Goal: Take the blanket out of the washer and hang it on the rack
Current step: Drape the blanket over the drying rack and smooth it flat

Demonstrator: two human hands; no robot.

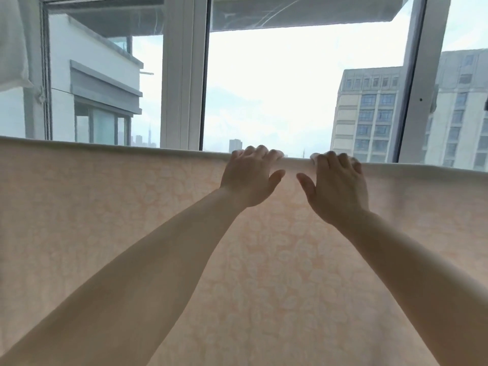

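A: Peach, one thin floral-patterned cloth blanket (132, 220) draped over a horizontal bar, hanging down flat. Bar itself hidden under the fold.

B: Hands?

A: Two. Left hand (249, 178) and right hand (338, 186), side by side, apart, both at the blanket's top edge near its middle. Fingers of each curl over the fold, thumbs splayed toward each other on the near face. Both gripping the blanket.

B: Behind the blanket?

A: One white-framed window (182, 75). Through it, two grey multi-storey buildings (369, 114) right of the hands. One white hanging cloth (12, 40) above the blanket's left end.
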